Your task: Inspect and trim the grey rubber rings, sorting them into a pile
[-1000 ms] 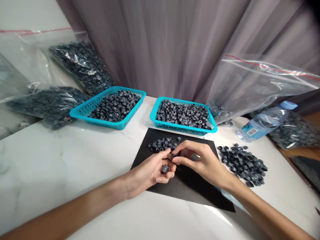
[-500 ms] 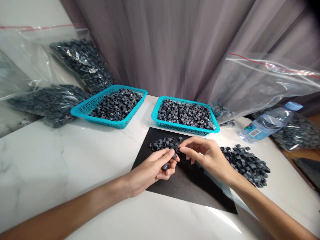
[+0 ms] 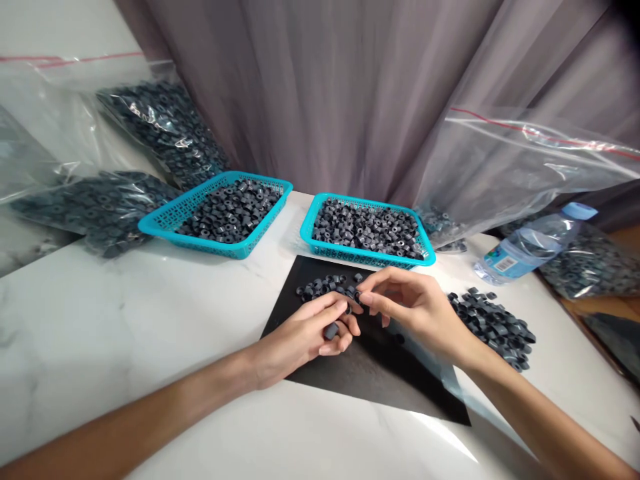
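Observation:
My left hand [image 3: 305, 337] rests on a black mat [image 3: 370, 373] with its fingers curled round a small dark grey ring [image 3: 331, 331]. My right hand [image 3: 415, 307] hovers just to its right, thumb and forefinger pinched at another small grey ring by the left fingertips. A small cluster of grey rings [image 3: 325, 287] lies on the mat just beyond both hands. A larger loose pile of rings [image 3: 493, 327] sits on the white table to the right of my right hand.
Two turquoise baskets [image 3: 165, 223] [image 3: 311, 227] full of grey rings stand behind the mat. Clear bags of rings [image 3: 100, 200] lie at the left, a large clear bag [image 3: 510, 167] at the right. A water bottle [image 3: 535, 243] lies on its side at the far right. A grey curtain hangs behind.
My right hand has risen from over the left hand and drawn slightly back and right, pinching at the left fingertips. The left hand has stayed almost still with its ring.

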Demonstrator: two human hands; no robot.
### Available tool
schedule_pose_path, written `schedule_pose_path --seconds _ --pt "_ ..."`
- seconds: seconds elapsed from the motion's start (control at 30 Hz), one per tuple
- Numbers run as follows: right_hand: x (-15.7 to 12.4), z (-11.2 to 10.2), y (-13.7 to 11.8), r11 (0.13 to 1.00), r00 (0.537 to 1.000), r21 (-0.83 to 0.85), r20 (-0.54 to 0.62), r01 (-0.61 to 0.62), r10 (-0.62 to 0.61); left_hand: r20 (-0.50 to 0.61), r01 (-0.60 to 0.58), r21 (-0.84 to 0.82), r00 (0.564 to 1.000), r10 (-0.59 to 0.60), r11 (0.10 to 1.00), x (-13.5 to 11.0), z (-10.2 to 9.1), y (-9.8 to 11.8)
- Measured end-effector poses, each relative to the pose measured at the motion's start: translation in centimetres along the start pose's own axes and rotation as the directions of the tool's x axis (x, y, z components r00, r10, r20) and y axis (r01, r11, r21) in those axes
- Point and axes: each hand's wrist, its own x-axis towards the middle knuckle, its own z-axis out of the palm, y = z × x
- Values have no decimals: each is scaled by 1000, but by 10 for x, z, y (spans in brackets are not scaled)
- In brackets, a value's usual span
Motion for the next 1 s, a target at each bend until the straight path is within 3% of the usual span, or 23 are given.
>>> schedule_pose_path --seconds 0.3,0.4,0.57,0.7,0.8,0.9,1.0 --pt "1 -6 2 998 1000 -63 -5 -4 4 -40 -87 82 995 91 993 6 -3 -6" --pt "-1 -5 -1 984 999 -179 52 21 -12 -53 -90 46 994 93 995 6 -4 -9" --pt "-5 0 -11 964 968 -258 251 70 -3 -65 -98 -9 993 97 995 5 -3 -8" --pt "-5 -1 -9 936 962 -330 272 126 -33 -92 -83 -31 993 79 996 5 -3 -8" --pt "-1 -7 2 857 982 -487 163 168 -100 -116 -45 -47 992 39 998 7 -5 -10" --pt "3 -12 16 704 982 -688 70 174 -175 -117 -9 -47 993 3 999 7 -6 -11" --pt "5 -14 29 534 967 -808 176 248 -183 -91 26 -34 995 -29 999 5 -5 -10"
